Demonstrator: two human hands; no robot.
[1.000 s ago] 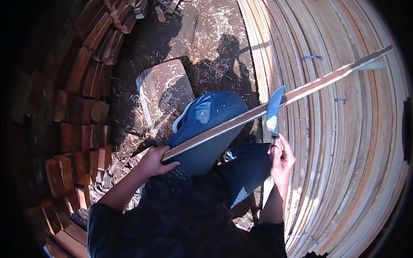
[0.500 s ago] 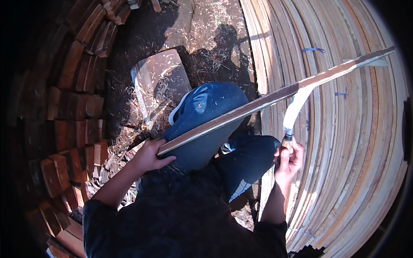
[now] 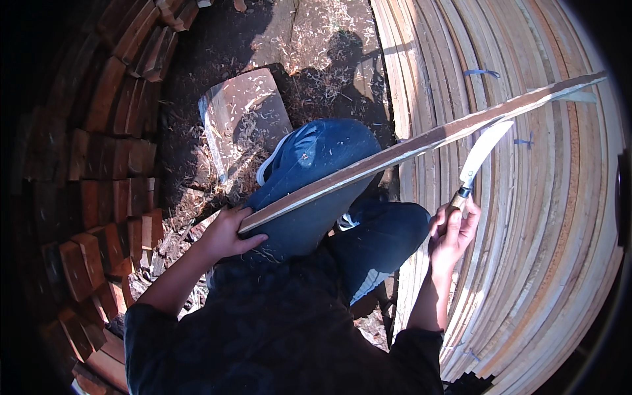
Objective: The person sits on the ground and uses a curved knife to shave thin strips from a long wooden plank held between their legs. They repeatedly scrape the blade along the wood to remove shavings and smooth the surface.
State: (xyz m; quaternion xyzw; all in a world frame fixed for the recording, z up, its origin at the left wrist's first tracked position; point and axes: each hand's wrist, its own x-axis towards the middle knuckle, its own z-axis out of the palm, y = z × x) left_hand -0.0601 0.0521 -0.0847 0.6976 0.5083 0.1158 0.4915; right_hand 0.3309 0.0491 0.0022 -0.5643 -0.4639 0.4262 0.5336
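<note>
A long, narrow wooden strip (image 3: 368,164) with a brown face and a pale, rough edge slants across my raised knee from lower left to upper right. Its near end is gripped by my left hand (image 3: 227,235), thumb below and fingers over the far side. My right hand (image 3: 455,232) is closed round the wooden handle of a knife (image 3: 484,155). The broad, curved, shiny blade points up and to the right, with its tip just below the strip's pale edge. The blade's body stands apart from the strip; whether the tip touches it I cannot tell.
Long pale boards (image 3: 520,250) lie side by side across the right, with thin blue ties (image 3: 480,72) among them. Stacked reddish-brown timber ends (image 3: 102,197) line the left. A flat slab (image 3: 247,118) strewn with shavings lies on the ground beyond my knee.
My right hand has moved right and slightly up, and the knife now tilts further right, its blade drawn away from the strip's underside. My left hand and the strip have barely shifted.
</note>
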